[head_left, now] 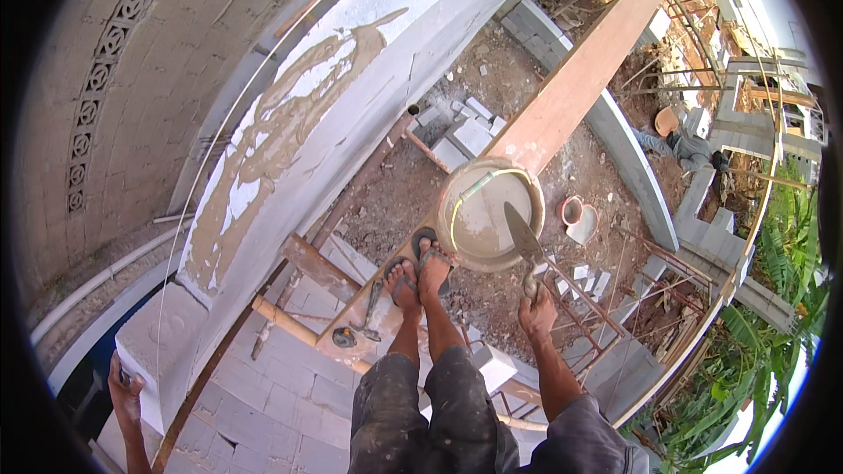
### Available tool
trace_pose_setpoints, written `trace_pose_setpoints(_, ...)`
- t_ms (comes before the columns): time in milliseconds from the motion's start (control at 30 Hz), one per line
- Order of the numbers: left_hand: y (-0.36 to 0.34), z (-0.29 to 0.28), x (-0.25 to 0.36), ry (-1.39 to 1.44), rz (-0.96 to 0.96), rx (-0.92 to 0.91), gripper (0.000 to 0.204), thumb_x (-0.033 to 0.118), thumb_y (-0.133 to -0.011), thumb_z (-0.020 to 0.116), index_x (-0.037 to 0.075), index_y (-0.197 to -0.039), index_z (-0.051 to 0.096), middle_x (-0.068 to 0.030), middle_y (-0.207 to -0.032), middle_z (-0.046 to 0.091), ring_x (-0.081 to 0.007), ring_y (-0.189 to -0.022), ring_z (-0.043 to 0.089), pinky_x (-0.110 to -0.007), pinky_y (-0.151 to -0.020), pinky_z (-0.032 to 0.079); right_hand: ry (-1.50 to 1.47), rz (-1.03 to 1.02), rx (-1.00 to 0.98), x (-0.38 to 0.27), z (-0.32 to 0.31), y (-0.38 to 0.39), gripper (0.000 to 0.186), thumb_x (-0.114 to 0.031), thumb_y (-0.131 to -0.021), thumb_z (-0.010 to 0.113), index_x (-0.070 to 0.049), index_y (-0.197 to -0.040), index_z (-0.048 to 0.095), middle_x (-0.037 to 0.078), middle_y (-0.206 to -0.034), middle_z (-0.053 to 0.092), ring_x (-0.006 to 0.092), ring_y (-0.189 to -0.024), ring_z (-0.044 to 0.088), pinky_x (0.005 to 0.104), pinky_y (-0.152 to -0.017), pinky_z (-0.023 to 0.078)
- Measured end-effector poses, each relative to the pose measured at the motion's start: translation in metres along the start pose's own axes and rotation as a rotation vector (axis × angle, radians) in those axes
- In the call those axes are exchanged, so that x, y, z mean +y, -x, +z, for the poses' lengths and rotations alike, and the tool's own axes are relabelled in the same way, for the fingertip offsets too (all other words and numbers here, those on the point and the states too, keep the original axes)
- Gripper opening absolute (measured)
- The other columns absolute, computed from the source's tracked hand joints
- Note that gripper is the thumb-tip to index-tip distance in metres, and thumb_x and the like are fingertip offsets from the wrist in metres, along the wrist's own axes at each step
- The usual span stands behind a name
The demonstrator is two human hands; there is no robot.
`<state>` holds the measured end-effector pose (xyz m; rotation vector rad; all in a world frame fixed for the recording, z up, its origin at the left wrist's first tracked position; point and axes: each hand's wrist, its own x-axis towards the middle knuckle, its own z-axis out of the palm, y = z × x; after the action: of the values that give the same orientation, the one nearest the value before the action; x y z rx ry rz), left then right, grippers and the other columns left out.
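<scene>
In my right hand [537,316], closed around the handle, is a pointed trowel [525,235]. Its blade hangs over the right rim of a round bucket [448,228] that holds grey wet mortar [492,215]. At the lower left, my left hand [126,391] grips the outer end of a pale lightweight block [158,338]. That block sits at the near end of a white block wall [386,79]. Uneven wet mortar [303,105] is spread along the wall's top, with white patches showing through.
My sandalled feet stand on a narrow plank [351,333] beside the bucket. A hammer-like tool [373,305] and a small round tool [344,337] lie there. A long board [588,70] runs beyond the bucket, high above rubble ground. Another person [689,151] is low down at right.
</scene>
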<state>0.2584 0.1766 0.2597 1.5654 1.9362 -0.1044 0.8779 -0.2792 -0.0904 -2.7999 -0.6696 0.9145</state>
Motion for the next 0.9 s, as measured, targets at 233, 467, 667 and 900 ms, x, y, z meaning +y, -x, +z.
trace_pose_setpoints(233,0.000,0.025,0.051,0.084,0.050,-0.121,0.104,0.054,-0.056,0.089,-0.006,-0.131,0.050,-0.0086,-0.113,0.060,-0.0185,-0.101,0.057,-0.031,-0.089,0.045,0.138,0.168,-0.195,-0.017,0.026,-0.107,0.045,-0.033,-0.082,0.061,0.000,-0.113,0.060,0.026,-0.096,0.068,0.0425,-0.093,0.066,0.0502,-0.082,0.053)
trace_pose_setpoints(467,0.003,0.030,0.010,0.233,0.125,-0.053,0.096,0.056,-0.057,0.088,-0.006,-0.123,0.055,-0.0072,-0.108,0.060,-0.0173,-0.097,0.057,-0.031,-0.086,0.046,-0.631,0.250,-0.419,0.051,-0.041,-0.031,0.032,-0.021,-0.079,0.070,0.004,-0.099,0.064,0.005,-0.080,0.064,0.0118,-0.074,0.057,0.0294,-0.064,0.045)
trace_pose_setpoints(667,-0.012,0.020,-0.028,0.281,0.063,0.066,0.097,0.044,-0.058,0.089,-0.009,-0.129,0.050,-0.0092,-0.112,0.060,-0.0196,-0.100,0.057,-0.031,-0.091,0.044,-0.449,-0.178,-0.528,-0.066,-0.200,-0.047,0.032,-0.020,-0.082,0.068,0.002,-0.105,0.067,0.005,-0.080,0.063,0.0143,-0.066,0.058,0.0321,-0.061,0.048)
trace_pose_setpoints(900,-0.006,0.035,-0.012,0.156,0.004,0.084,0.109,0.049,-0.055,0.089,-0.012,-0.134,0.045,-0.0169,-0.130,0.052,-0.0257,-0.119,0.049,-0.035,-0.103,0.037,0.295,-1.217,-0.140,-0.329,-0.325,-0.169,0.039,-0.024,-0.073,0.075,-0.005,-0.105,0.066,0.015,-0.087,0.067,0.0361,-0.077,0.066,0.0418,-0.068,0.053)
